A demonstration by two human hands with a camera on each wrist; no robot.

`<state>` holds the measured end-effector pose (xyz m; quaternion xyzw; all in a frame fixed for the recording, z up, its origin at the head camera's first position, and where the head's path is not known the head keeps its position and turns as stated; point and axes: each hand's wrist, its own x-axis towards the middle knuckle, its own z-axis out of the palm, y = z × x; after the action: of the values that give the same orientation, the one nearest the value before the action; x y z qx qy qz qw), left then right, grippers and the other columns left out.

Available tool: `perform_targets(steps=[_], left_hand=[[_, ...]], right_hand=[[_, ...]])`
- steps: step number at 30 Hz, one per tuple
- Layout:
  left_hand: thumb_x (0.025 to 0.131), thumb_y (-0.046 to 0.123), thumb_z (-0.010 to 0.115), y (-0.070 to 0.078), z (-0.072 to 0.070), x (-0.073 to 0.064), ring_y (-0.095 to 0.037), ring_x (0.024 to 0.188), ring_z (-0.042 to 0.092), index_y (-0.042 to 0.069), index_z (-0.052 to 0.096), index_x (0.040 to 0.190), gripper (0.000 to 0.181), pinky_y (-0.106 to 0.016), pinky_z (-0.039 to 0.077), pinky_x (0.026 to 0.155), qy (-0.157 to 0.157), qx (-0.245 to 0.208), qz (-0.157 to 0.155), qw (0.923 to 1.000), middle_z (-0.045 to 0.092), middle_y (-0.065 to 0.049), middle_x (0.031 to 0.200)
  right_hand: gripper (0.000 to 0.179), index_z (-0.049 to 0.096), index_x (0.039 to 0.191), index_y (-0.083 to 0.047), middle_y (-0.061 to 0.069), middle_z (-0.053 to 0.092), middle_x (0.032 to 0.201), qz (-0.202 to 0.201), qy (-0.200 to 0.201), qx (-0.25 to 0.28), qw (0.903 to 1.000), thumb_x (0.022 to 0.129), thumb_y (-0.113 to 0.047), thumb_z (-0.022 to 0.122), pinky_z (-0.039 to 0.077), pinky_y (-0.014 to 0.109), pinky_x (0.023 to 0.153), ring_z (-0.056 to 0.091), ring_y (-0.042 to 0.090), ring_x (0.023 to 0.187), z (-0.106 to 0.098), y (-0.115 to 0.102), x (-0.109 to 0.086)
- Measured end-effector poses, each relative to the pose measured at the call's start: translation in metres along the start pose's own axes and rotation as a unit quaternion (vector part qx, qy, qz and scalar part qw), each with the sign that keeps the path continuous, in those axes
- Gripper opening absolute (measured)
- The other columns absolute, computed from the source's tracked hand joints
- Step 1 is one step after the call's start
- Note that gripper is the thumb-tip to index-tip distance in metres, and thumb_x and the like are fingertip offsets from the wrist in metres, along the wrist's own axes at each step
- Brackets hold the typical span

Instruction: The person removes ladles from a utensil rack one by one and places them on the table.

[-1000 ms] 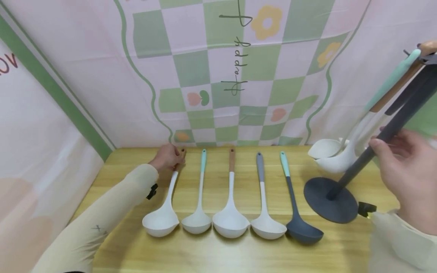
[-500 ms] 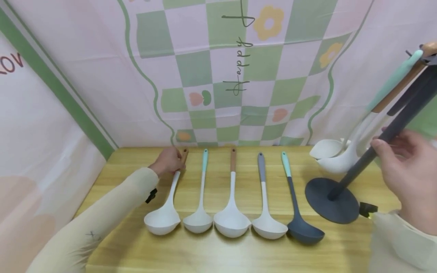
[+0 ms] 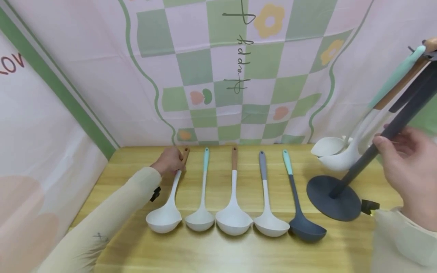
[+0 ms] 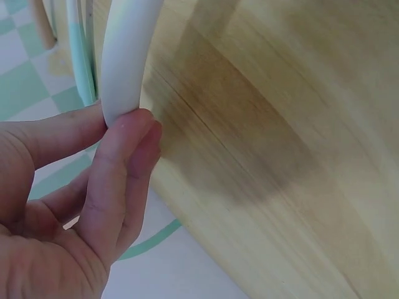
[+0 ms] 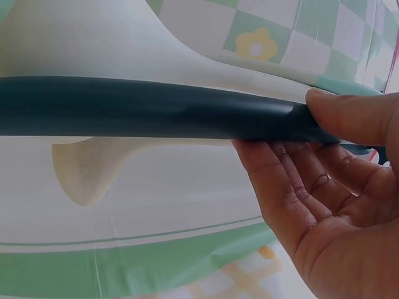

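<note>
Lt. wood table [image 3: 153,261] fills 6 o'clock in head view, w/ a pale glare patch [image 3: 235,256] there. Back cloth [image 3: 102,38] hangs behind, w/ green/white check panel [image 3: 223,22] at 12. Sideways "Happy" script [image 3: 238,64] runs down it, also approx. 12. Yellow flower [image 3: 269,21] at 1, 2nd flower [image 3: 332,52] at 2, pink/green motif [image 3: 201,96] at 11. Wavy green line [image 3: 156,98] at 10. Side cloth [image 3: 51,140] btwn 9 & 10, w/ straight green band [image 3: 65,97] & brown letters [image 3: 10,65], partly cut off. Peach patches [image 3: 20,201] btwn 8 & 9. Rt. wrist view: yellow check print [image 5: 237,277], approx. 6.
</note>
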<state>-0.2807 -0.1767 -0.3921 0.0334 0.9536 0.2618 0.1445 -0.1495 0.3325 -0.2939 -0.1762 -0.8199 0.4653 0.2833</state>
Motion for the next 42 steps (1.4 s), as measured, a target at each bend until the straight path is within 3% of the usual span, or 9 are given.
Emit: perform_targets(steps=[4, 8, 11, 17, 21, 25, 29, 36, 42], left_hand=[[0.089, 0.002, 0.080, 0.005, -0.001, 0.001, -0.016, 0.055, 0.069, -0.001, 0.074, 0.077, 0.014, -0.028, 0.065, 0.060, -0.005, 0.014, -0.003, 0.9999, 0.072, -0.011, 0.075], [0.091, 0.003, 0.080, 0.009, -0.002, 0.002, -0.015, 0.053, 0.069, 0.001, 0.072, 0.072, 0.020, -0.026, 0.063, 0.057, -0.017, 0.023, -0.014, 0.9995, 0.071, -0.010, 0.072], [0.091, 0.004, 0.081, 0.010, -0.001, 0.001, -0.015, 0.052, 0.069, 0.001, 0.071, 0.071, 0.022, -0.025, 0.062, 0.057, -0.016, 0.026, -0.028, 0.9991, 0.072, -0.010, 0.070], [0.090, 0.005, 0.082, 0.005, 0.002, 0.003, -0.012, 0.051, 0.065, -0.002, 0.073, 0.079, 0.015, -0.025, 0.062, 0.057, -0.008, 0.026, -0.032, 0.9991, 0.073, -0.010, 0.074], [0.089, 0.006, 0.083, 0.005, 0.000, 0.003, -0.013, 0.050, 0.066, -0.001, 0.073, 0.076, 0.018, -0.022, 0.058, 0.053, -0.004, 0.028, -0.022, 0.9994, 0.073, -0.009, 0.070], [0.089, 0.005, 0.082, 0.004, 0.000, 0.003, -0.013, 0.051, 0.067, 0.002, 0.072, 0.072, 0.020, -0.026, 0.061, 0.057, -0.004, 0.021, -0.014, 0.9997, 0.073, -0.010, 0.070], [0.090, 0.005, 0.081, 0.003, 0.000, 0.000, -0.013, 0.052, 0.066, 0.001, 0.073, 0.076, 0.016, -0.030, 0.064, 0.062, -0.008, 0.018, -0.017, 0.9997, 0.074, -0.011, 0.074], [0.091, 0.003, 0.080, 0.005, 0.001, -0.003, -0.015, 0.056, 0.068, -0.003, 0.077, 0.085, 0.010, -0.031, 0.066, 0.065, -0.004, 0.003, -0.021, 0.9998, 0.076, -0.015, 0.085], [0.090, 0.003, 0.081, 0.005, 0.002, -0.003, -0.015, 0.058, 0.069, -0.002, 0.075, 0.084, 0.010, -0.031, 0.066, 0.066, -0.002, 0.002, -0.021, 0.9998, 0.075, -0.015, 0.086]], right_hand=[[0.036, 0.057, 0.103, -0.045, -0.030, 0.056, 0.092, 0.001, 0.022, 0.029, 0.9993, 0.101, -0.010, 0.065, 0.040, -0.002, 0.077, 0.053, -0.015, 0.085, 0.001, -0.003, 0.000], [0.035, 0.054, 0.106, -0.047, -0.032, 0.052, 0.094, 0.027, 0.025, 0.004, 0.9993, 0.102, -0.014, 0.064, 0.038, 0.001, 0.081, 0.050, -0.017, 0.088, 0.002, -0.010, -0.004], [0.031, 0.058, 0.125, -0.042, -0.035, 0.047, 0.097, 0.038, 0.022, -0.049, 0.9978, 0.103, -0.022, 0.065, 0.041, 0.001, 0.088, 0.048, -0.017, 0.096, 0.005, -0.015, -0.009], [0.058, 0.045, 0.158, -0.025, -0.033, 0.050, 0.115, 0.068, 0.038, -0.107, 0.9912, 0.103, -0.034, 0.063, 0.043, 0.008, 0.104, 0.049, -0.016, 0.110, 0.010, -0.016, -0.012], [0.056, 0.045, 0.158, -0.028, -0.025, 0.055, 0.132, 0.075, 0.048, -0.110, 0.9899, 0.105, -0.035, 0.059, 0.042, 0.009, 0.098, 0.048, -0.019, 0.107, 0.012, -0.014, -0.010], [0.053, 0.048, 0.156, -0.027, -0.030, 0.054, 0.126, 0.072, 0.051, -0.097, 0.9913, 0.104, -0.033, 0.060, 0.034, 0.005, 0.083, 0.045, -0.021, 0.099, 0.011, -0.014, -0.012], [0.051, 0.053, 0.153, -0.025, -0.037, 0.049, 0.107, 0.062, 0.051, -0.078, 0.9937, 0.103, -0.029, 0.061, 0.036, 0.005, 0.083, 0.045, -0.020, 0.094, 0.012, -0.014, -0.011], [0.050, 0.051, 0.154, -0.027, -0.024, 0.056, 0.135, 0.062, 0.057, -0.079, 0.9933, 0.105, -0.031, 0.059, 0.036, 0.006, 0.088, 0.044, -0.020, 0.100, 0.014, -0.010, -0.012], [0.047, 0.053, 0.152, -0.025, -0.033, 0.055, 0.119, 0.044, 0.051, -0.062, 0.9958, 0.105, -0.026, 0.059, 0.037, 0.006, 0.088, 0.044, -0.019, 0.100, 0.014, -0.008, -0.010]])
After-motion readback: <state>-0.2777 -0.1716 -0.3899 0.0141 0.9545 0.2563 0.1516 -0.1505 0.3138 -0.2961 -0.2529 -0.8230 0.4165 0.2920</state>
